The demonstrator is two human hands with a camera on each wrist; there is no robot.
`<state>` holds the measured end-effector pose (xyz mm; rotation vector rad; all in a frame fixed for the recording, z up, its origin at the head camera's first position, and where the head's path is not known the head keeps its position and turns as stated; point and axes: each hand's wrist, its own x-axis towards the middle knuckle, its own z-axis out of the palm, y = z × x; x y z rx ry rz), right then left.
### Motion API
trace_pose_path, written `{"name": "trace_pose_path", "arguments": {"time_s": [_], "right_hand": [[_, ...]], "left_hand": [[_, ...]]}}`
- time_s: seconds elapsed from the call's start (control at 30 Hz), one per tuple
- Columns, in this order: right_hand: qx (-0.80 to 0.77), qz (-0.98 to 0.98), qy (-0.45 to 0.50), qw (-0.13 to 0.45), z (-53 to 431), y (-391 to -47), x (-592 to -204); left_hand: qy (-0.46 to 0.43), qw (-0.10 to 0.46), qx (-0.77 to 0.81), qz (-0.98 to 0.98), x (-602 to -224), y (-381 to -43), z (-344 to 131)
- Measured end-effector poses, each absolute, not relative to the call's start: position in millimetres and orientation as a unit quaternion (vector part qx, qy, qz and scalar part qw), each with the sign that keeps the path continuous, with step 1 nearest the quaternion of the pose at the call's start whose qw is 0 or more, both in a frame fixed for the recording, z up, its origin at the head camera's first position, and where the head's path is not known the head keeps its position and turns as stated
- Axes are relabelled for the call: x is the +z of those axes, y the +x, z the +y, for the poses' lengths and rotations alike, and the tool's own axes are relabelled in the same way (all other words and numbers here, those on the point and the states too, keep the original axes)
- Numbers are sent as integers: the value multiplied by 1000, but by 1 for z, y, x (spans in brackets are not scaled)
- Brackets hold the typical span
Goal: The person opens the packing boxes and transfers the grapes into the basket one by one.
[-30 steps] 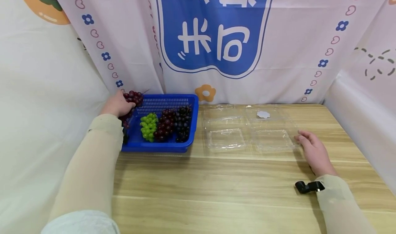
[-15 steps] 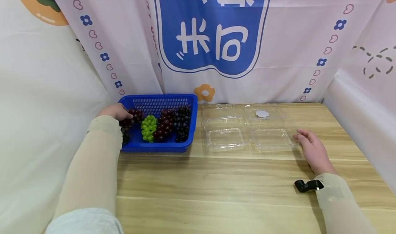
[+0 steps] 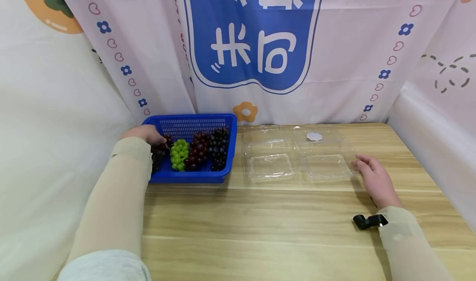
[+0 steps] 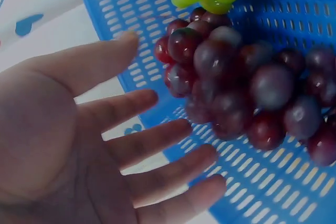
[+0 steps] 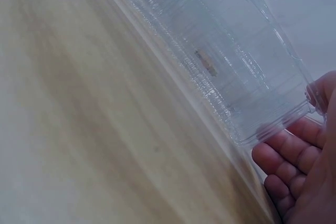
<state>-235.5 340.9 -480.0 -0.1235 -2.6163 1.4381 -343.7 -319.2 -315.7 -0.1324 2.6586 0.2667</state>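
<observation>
My left hand (image 3: 146, 134) is over the left side of a blue slotted basket (image 3: 193, 177). In the left wrist view, its fingers are spread beside a bunch of dark red grapes (image 4: 226, 82), with none between them. To the right inside the basket lie a green bunch (image 3: 179, 154), another dark red bunch (image 3: 198, 151) and a black bunch (image 3: 218, 148). My right hand (image 3: 375, 179) pinches the right edge of a clear plastic clamshell container (image 3: 325, 165), thumb at the rim and fingers below it in the right wrist view.
A second clear container (image 3: 271, 165) lies between the basket and the held one. A white scalloped label (image 3: 314, 136) shows on the right-hand lid. Printed cloth (image 3: 346, 66) hangs behind the wooden table (image 3: 260, 231), with white cloth at both sides.
My left hand has lowered a dark red grape bunch from above the basket's left rim into the basket and let it go. The right hand keeps its place at the container.
</observation>
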Motion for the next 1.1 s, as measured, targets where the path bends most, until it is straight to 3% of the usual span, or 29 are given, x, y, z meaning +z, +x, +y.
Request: {"name": "trace_pose_path", "arguments": {"time_s": [0.37,0.77,1.1], "right_hand": [[487,-869,-48,69,346,-237,-480],[474,-876,-6,87,352,-238,-484],[482,-870,-14,98,358,-237,-484]], "left_hand": [[-11,149,132,980,-303,-344,-289],[60,101,135,984,-290,-319,-243],[101,-25,116,988,-310,-304,-188]]}}
